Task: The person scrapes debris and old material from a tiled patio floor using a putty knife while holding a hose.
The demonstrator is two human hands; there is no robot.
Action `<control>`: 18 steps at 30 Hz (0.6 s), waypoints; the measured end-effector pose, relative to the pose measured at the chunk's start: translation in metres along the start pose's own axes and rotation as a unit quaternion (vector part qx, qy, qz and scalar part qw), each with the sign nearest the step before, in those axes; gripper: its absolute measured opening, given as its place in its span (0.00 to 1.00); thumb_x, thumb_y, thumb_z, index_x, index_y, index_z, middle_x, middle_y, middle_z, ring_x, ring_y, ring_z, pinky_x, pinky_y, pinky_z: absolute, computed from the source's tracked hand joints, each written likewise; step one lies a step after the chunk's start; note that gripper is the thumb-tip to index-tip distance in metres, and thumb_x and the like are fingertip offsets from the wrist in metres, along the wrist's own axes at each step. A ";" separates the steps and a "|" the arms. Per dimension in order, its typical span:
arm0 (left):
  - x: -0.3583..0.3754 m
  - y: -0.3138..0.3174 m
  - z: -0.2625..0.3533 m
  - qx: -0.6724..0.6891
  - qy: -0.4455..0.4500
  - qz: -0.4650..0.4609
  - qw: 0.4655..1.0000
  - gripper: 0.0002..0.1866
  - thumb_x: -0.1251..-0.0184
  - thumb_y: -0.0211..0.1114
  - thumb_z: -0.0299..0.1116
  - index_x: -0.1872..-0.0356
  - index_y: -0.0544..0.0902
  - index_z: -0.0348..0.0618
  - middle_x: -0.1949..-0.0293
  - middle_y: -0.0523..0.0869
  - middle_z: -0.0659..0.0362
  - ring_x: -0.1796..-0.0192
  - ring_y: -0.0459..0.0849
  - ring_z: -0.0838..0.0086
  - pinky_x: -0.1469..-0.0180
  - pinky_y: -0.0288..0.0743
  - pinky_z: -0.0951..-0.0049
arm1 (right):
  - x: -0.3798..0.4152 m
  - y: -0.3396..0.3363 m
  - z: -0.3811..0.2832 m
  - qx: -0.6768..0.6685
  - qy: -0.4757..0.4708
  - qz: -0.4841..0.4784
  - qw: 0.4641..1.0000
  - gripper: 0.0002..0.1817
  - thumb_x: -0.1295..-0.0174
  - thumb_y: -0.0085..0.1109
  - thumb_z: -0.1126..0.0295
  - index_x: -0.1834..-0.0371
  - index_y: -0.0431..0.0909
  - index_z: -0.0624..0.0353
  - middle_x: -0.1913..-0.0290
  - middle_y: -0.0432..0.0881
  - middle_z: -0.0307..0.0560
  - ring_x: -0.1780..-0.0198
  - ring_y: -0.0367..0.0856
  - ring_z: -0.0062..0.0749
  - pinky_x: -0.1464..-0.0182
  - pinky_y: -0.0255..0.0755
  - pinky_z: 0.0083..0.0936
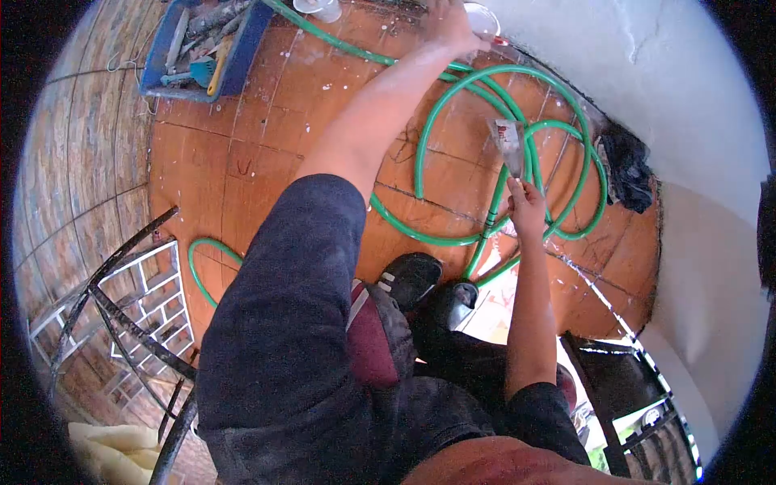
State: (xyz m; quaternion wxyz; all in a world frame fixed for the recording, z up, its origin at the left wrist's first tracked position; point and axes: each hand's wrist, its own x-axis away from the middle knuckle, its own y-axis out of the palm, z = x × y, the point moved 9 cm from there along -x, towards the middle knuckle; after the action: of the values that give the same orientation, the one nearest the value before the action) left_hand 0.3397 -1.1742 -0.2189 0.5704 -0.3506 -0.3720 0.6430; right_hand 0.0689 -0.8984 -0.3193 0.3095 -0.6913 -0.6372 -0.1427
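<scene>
My right hand (527, 208) is closed around the handle of a putty knife (510, 145), whose broad metal blade points up and away from me above the green hose. At the top of the view, my left hand (449, 27) reaches forward beside a round white container (482, 19), close to the wall. Its fingers are partly cut off by the frame edge, so their grip and any contact with the container do not show clearly. Loops of green hose (423, 145) lie on the floor under and between both arms.
A blue bin (153, 87) of tools stands at the upper left, with a white cup (327, 11) nearby. Dark cloth (626, 171) lies against the white wall (687, 97). Black metal bars (133, 323) rise at lower left. My shoes (411, 279) are on the orange tiles (267, 153).
</scene>
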 end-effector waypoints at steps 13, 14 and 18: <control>-0.004 -0.123 -0.101 -0.134 -0.083 0.142 0.977 0.43 0.65 0.80 0.58 0.48 0.80 0.40 0.45 0.78 0.46 0.35 0.68 0.53 0.28 0.57 0.54 | -0.009 0.005 0.004 0.040 -0.046 0.009 0.998 0.21 0.35 0.63 0.56 0.55 0.83 0.67 0.78 0.75 0.36 0.76 0.70 0.17 0.73 0.64 0.22; -0.006 -0.121 -0.107 -0.153 -0.084 0.125 0.977 0.43 0.64 0.80 0.58 0.47 0.80 0.40 0.43 0.78 0.46 0.33 0.66 0.51 0.26 0.52 0.54 | -0.012 0.008 0.006 0.048 -0.052 0.012 0.997 0.22 0.36 0.64 0.55 0.55 0.83 0.67 0.78 0.76 0.37 0.75 0.71 0.18 0.72 0.65 0.23; -0.002 -0.109 -0.124 -0.199 -0.090 0.133 0.967 0.45 0.61 0.79 0.58 0.43 0.77 0.38 0.40 0.77 0.46 0.29 0.61 0.49 0.22 0.43 0.53 | -0.006 0.014 -0.004 0.068 -0.033 -0.011 0.997 0.24 0.37 0.64 0.52 0.54 0.83 0.66 0.77 0.78 0.37 0.74 0.72 0.20 0.70 0.67 0.26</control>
State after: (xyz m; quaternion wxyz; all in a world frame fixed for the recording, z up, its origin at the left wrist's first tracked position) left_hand 0.5002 -1.1581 -0.1827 0.3627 -0.4445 -0.4923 0.6547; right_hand 0.0820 -0.9058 -0.3231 0.3331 -0.6658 -0.6629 -0.0792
